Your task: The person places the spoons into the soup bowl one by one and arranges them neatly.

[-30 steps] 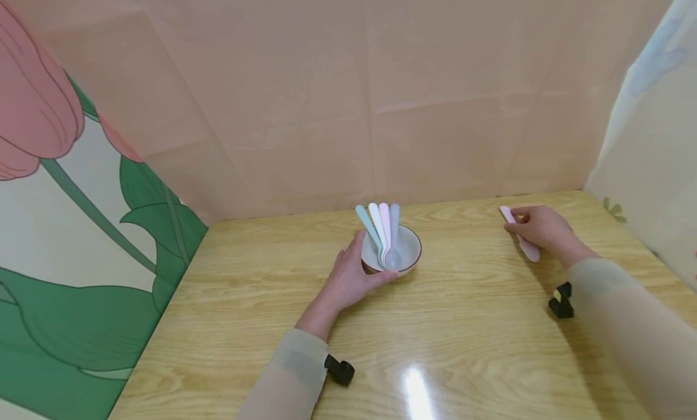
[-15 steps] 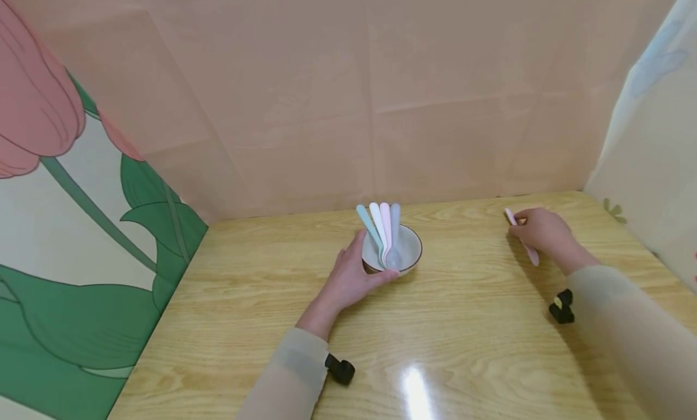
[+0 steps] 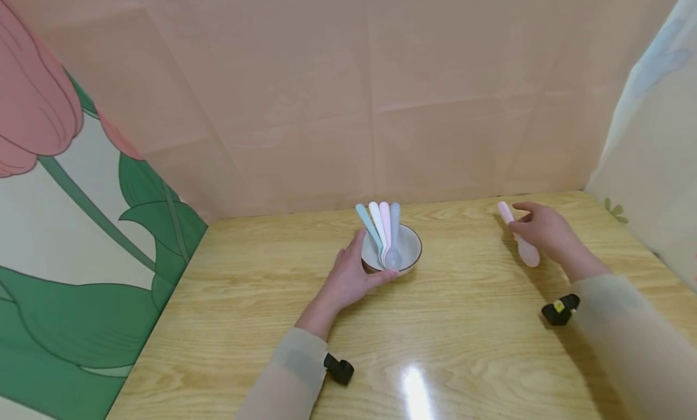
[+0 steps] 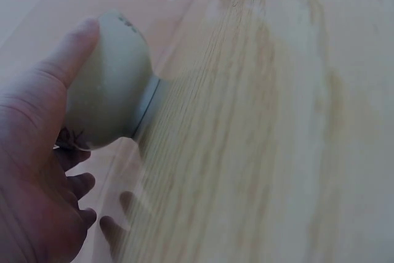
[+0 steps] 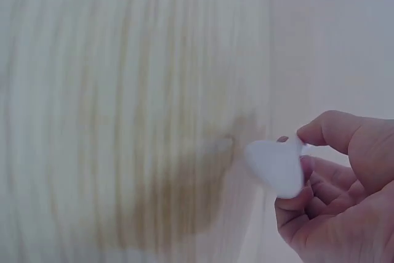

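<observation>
My left hand (image 3: 351, 281) grips the near left side of a small white bowl (image 3: 409, 244) with a dark rim, standing on the table. Several spoons lean inside it, their handles up: teal (image 3: 368, 225), white, pink and grey-blue. The left wrist view shows the bowl's outer wall (image 4: 114, 84) between thumb and fingers. Farther right, my right hand (image 3: 546, 229) pinches a pale pink spoon (image 3: 527, 252) by its handle, just above the table. In the right wrist view the spoon's head (image 5: 277, 167) faces the camera; its handle is mostly hidden.
The wood-grain table (image 3: 463, 335) meets a pinkish cloth backdrop (image 3: 305, 105) behind the bowl. A tulip-patterned panel (image 3: 103, 226) borders the left side and a pale sheet (image 3: 653, 154) the right. Black cameras (image 3: 340, 370) sit at both wrists.
My right hand turns the pink spoon, which shows edge-on half a second ago and now shows its broad face. The left hand and bowl stay put.
</observation>
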Demonstrator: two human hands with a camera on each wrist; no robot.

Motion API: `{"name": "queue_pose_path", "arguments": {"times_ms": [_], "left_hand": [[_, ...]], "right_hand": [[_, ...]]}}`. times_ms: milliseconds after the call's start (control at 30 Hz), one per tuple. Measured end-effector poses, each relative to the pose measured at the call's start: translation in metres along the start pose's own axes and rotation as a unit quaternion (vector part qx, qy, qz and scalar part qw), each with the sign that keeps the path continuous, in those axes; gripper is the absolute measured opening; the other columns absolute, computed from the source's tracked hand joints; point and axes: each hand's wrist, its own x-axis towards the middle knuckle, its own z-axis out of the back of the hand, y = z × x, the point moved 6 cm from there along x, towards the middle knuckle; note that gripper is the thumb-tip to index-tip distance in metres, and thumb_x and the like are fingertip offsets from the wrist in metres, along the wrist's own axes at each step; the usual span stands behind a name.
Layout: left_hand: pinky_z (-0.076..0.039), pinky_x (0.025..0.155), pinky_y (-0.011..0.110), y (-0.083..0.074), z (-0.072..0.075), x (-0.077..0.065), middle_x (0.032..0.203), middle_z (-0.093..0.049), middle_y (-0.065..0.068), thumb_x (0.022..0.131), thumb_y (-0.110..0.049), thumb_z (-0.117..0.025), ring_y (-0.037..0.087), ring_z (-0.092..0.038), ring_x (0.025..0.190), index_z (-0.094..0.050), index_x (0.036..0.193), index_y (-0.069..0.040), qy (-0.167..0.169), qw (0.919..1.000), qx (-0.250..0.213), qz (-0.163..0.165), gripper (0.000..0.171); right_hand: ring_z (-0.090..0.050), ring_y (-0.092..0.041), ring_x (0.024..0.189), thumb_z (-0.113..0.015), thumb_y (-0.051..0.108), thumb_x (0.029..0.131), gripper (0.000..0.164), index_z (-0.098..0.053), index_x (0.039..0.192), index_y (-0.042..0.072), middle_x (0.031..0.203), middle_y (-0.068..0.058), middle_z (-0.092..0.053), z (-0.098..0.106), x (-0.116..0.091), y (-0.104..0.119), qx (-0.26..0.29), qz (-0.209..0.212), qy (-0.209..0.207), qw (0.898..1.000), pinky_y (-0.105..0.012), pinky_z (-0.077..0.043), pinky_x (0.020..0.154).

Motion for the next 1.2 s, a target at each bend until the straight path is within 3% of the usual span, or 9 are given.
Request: {"name": "queue_pose_path", "arguments": {"times_ms": [167,333,467,667,867,1200], "left_hand": [[-0.023,0.130,0.056,0.001,0.000,0.000,0.167,-0.048,-0.004,0.087,-0.068,-0.087,0.030,-0.045,0.152,-0.028,0.173,-0.028,-0.001,1.0000,0.002,-0.003,0.112],[-0.026,0.129,0.059,0.001,0.002,0.000,0.168,-0.047,-0.005,0.087,-0.068,-0.087,0.033,-0.044,0.152,-0.028,0.173,-0.029,-0.002,1.0000,0.001,-0.001,0.111],[-0.027,0.128,0.062,0.000,0.002,-0.002,0.169,-0.045,-0.005,0.086,-0.070,-0.087,0.036,-0.041,0.154,-0.027,0.174,-0.030,0.001,1.0000,-0.002,0.007,0.113],[-0.018,0.131,0.061,0.001,0.002,-0.001,0.170,-0.045,-0.004,0.087,-0.069,-0.086,0.034,-0.040,0.156,-0.026,0.174,-0.030,0.001,1.0000,0.001,0.001,0.112],[-0.012,0.133,0.059,0.001,0.001,-0.001,0.169,-0.046,-0.003,0.088,-0.068,-0.086,0.029,-0.041,0.157,-0.027,0.173,-0.028,0.001,1.0000,0.002,-0.004,0.112],[-0.011,0.134,0.058,0.001,0.001,-0.005,0.173,-0.041,-0.002,0.087,-0.070,-0.085,0.032,-0.036,0.160,-0.023,0.175,-0.029,0.007,1.0000,0.003,0.005,0.115]], "right_hand": [[-0.066,-0.029,0.089,-0.064,0.018,0.110,0.078,-0.021,0.171,-0.007,0.125,-0.035,-0.064,-0.003,-0.005,0.017,0.047,0.019,-0.024,0.998,-0.034,-0.054,0.067],[-0.067,-0.019,0.086,-0.066,0.016,0.110,0.086,-0.012,0.176,0.002,0.119,-0.030,-0.068,-0.009,-0.006,0.034,0.089,0.034,-0.051,0.994,-0.028,-0.055,0.068],[-0.069,-0.017,0.087,-0.064,0.018,0.112,0.087,-0.008,0.177,0.008,0.125,-0.034,-0.067,-0.017,-0.006,0.043,0.114,0.033,-0.057,0.991,-0.028,-0.058,0.073],[-0.067,-0.014,0.084,-0.064,0.018,0.111,0.089,-0.005,0.178,0.009,0.124,-0.031,-0.070,-0.023,-0.005,0.060,0.140,0.045,-0.059,0.987,-0.025,-0.057,0.074],[-0.069,-0.014,0.085,-0.064,0.016,0.112,0.085,-0.010,0.177,0.007,0.123,-0.030,-0.070,-0.027,-0.005,0.076,0.175,0.060,-0.058,0.981,-0.025,-0.060,0.075],[-0.068,-0.013,0.084,-0.064,0.014,0.112,0.080,-0.018,0.177,0.009,0.116,-0.020,-0.072,-0.035,-0.005,0.095,0.214,0.068,-0.051,0.973,-0.024,-0.059,0.076]]}}
